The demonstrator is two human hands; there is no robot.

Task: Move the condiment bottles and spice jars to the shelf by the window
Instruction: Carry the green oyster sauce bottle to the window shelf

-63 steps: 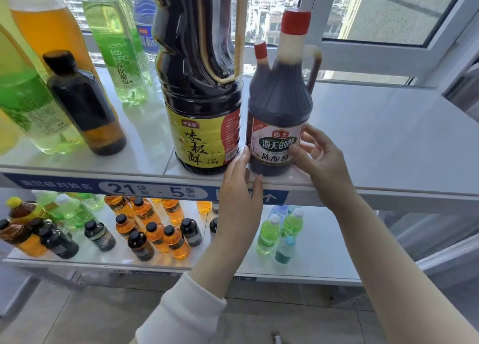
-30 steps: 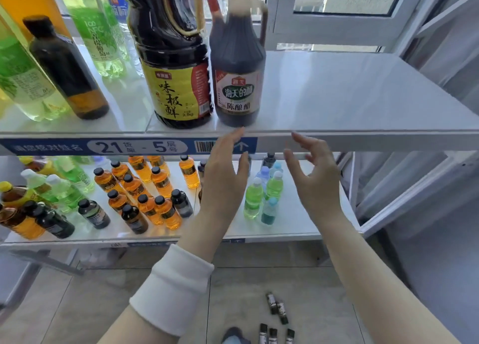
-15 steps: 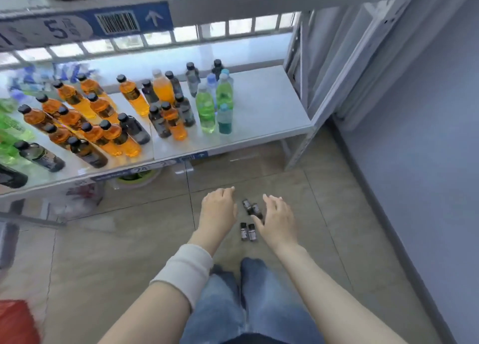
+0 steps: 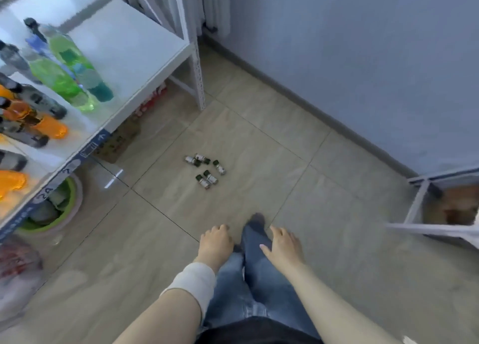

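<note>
Several small spice jars (image 4: pixel 204 169) with dark caps lie in a loose cluster on the tiled floor, ahead of my feet. My left hand (image 4: pixel 216 242), with a white wristband below it, hangs over the floor with relaxed fingers and holds nothing. My right hand (image 4: pixel 282 245) is beside it over my jeans leg, fingers spread, also empty. Both hands are well short of the jars. The white shelf (image 4: pixel 145 48) stands at the left, its lower board carrying green and orange drink bottles (image 4: pixel 62 79).
A grey wall with a skirting board (image 4: pixel 311 100) runs along the right. Another white rack corner (image 4: pixel 425 214) juts in at the right edge. Under the shelf sit a green basin (image 4: pixel 64 211) and a carton (image 4: pixel 121 141). The shelf leg (image 4: pixel 198 84) stands near the jars.
My hands let go of the vinegar bottle on the top shelf and came down. My view swung from the shelf to the floor, and the spice jars now lie farther ahead of my hands.
</note>
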